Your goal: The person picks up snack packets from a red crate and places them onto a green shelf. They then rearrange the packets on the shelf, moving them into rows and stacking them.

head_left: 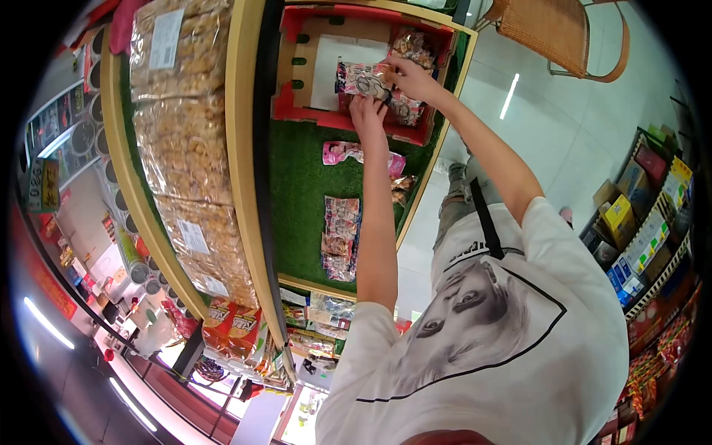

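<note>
Both my hands are over a red cardboard box (285, 104) lying on green turf. My left hand (367, 115) reaches in from below, its fingers at the lower edge of a printed snack packet (361, 79). At the packet's right end, my right hand (412, 78) has its fingers closed on it. More packets (412, 49) lie in the box's right part, partly hidden by my right hand. Below the box are a pink packet (343, 153) and a column of small packets (340, 239) on the green turf (293, 200).
Large clear bags of brown snacks (182, 156) fill a shelf at the left, behind a wooden rail (248, 170). A wicker chair (545, 33) stands at the upper right. Shelves with boxed goods (634, 256) are at the right. Red snack bags (230, 326) hang lower left.
</note>
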`<state>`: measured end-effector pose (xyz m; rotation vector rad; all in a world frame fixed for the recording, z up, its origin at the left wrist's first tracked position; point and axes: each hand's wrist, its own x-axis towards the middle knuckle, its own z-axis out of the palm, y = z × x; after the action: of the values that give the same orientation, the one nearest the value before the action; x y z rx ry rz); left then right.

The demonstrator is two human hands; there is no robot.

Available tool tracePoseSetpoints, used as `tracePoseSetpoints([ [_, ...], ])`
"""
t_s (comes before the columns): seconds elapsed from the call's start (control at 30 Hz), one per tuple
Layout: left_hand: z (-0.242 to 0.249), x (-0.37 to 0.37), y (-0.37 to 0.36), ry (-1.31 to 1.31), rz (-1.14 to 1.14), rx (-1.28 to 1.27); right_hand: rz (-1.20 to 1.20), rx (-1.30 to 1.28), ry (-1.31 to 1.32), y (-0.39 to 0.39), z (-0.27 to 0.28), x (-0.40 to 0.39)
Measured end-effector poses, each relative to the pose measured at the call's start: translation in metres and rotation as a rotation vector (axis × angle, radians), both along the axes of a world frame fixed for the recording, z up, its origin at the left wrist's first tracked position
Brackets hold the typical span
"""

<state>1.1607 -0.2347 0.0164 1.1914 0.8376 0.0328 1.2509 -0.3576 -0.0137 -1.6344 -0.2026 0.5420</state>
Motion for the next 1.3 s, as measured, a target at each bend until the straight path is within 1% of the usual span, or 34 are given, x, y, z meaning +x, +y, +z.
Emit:
tracePoseSetpoints([
  [0.03, -0.014, 0.016, 0.003, 0.023, 0.032, -0.069, 0.005, 0.034, 0.091, 0.006, -0.015, 0.012],
  [0.1, -0.043, 0.036, 0.011, 0.093, 0.066, -0.125, 0.017, 0.096, 0.274, 0.019, -0.044, 0.03],
  [0.17, -0.069, 0.046, 0.02, 0.155, 0.059, -0.167, 0.087, -0.113, 0.16, 0.026, -0.064, 0.043],
  [0.2, -0.075, 0.049, 0.019, 0.161, 0.062, -0.143, 0.125, -0.219, 0.102, 0.03, -0.078, 0.046],
  [0.23, -0.081, 0.052, 0.018, 0.165, 0.07, -0.12, 0.1, -0.3, -0.122, 0.034, -0.09, 0.047],
  [0.33, -0.087, 0.055, 0.014, 0.168, 0.128, -0.103, 0.114, -0.333, -0.167, 0.033, -0.099, 0.048],
  [0.4, -0.083, 0.049, 0.013, 0.163, 0.15, -0.124, 0.065, -0.416, -0.242, 0.031, -0.095, 0.048],
  [0.47, -0.074, 0.039, 0.008, 0.151, 0.14, -0.156, 0.003, -0.459, -0.312, 0.031, -0.083, 0.048],
  [0.5, -0.059, 0.031, 0.003, 0.103, 0.126, -0.131, -0.037, -0.467, -0.335, 0.027, -0.068, 0.043],
  [0.53, -0.046, 0.019, -0.001, 0.055, 0.13, -0.092, -0.079, -0.475, -0.354, 0.024, -0.054, 0.035],
  [0.6, -0.025, -0.017, -0.007, -0.022, 0.128, -0.01, -0.105, -0.401, -0.302, 0.019, -0.018, 0.017],
  [0.63, -0.006, -0.038, -0.011, -0.049, 0.147, 0.083, -0.088, -0.34, -0.286, 0.019, -0.003, -0.003],
  [0.67, 0.002, -0.065, -0.013, -0.017, 0.195, 0.151, -0.071, -0.28, -0.269, 0.02, 0.011, -0.022],
  [0.73, 0.004, -0.122, -0.009, 0.033, 0.277, 0.292, 0.006, -0.103, -0.279, 0.025, 0.037, -0.064],
  [0.8, -0.01, -0.19, -0.003, 0.164, 0.37, 0.358, 0.186, -0.013, -0.096, 0.031, 0.053, -0.12],
  [0.83, -0.022, -0.224, 0.001, 0.229, 0.414, 0.386, 0.271, 0.026, -0.06, 0.04, 0.041, -0.149],
  [0.87, -0.034, -0.251, 0.005, 0.337, 0.487, 0.346, 0.353, 0.062, -0.024, 0.049, 0.025, -0.182],
  [0.9, -0.045, -0.277, 0.011, 0.444, 0.556, 0.304, 0.427, 0.043, -0.074, 0.061, 0.011, -0.205],
  [0.93, -0.054, -0.299, 0.017, 0.55, 0.62, 0.262, 0.446, 0.025, -0.102, 0.075, -0.011, -0.234],
  [1.0, -0.069, -0.329, 0.035, 0.518, 0.613, 0.232, 0.476, -0.015, -0.16, 0.104, -0.053, -0.28],
  [1.03, -0.076, -0.341, 0.044, 0.504, 0.61, 0.215, 0.503, -0.034, -0.11, 0.117, -0.057, -0.288],
  [1.1, -0.09, -0.352, 0.067, 0.463, 0.577, 0.3, 0.561, -0.071, -0.013, 0.146, -0.063, -0.297],
  [1.13, -0.098, -0.355, 0.079, 0.441, 0.564, 0.342, 0.57, -0.154, -0.016, 0.161, -0.069, -0.301],
  [1.2, -0.107, -0.358, 0.098, 0.453, 0.549, 0.271, 0.59, -0.317, -0.024, 0.189, -0.092, -0.317],
  [1.23, -0.108, -0.359, 0.107, 0.455, 0.545, 0.236, 0.536, -0.425, -0.14, 0.197, -0.101, -0.327],
  [1.3, -0.106, -0.357, 0.117, 0.428, 0.486, 0.082, 0.487, -0.469, -0.209, 0.202, -0.098, -0.335],
])
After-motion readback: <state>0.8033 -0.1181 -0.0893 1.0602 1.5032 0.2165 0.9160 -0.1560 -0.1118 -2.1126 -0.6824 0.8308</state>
